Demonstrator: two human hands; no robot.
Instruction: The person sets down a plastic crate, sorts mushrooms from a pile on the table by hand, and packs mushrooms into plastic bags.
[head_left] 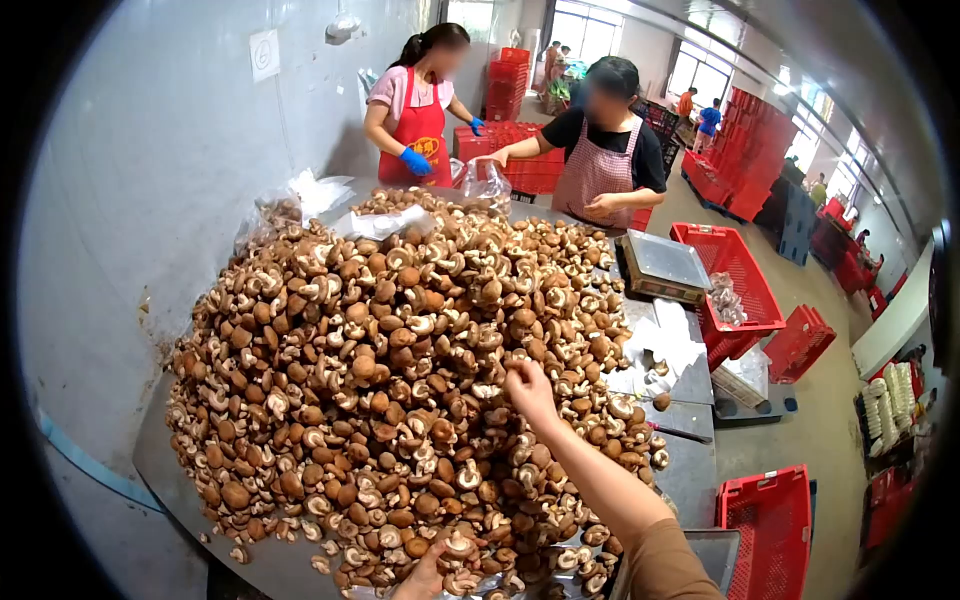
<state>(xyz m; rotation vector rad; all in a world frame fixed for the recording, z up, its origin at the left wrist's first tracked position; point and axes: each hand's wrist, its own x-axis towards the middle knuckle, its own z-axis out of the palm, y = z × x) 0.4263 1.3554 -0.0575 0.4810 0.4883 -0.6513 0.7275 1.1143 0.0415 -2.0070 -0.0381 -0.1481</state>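
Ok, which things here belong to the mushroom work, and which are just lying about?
Likely part of the job:
shiitake mushrooms
metal table
clear plastic bag at their far edge
what looks like a scale

Apparently just lying about:
slim dark tool
paper sheet on the wall
stacked red crates

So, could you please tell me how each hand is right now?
Left hand: beside a mushroom; whether it grips cannot be told.
Right hand: curled at the mushroom pile; any hold cannot be told.
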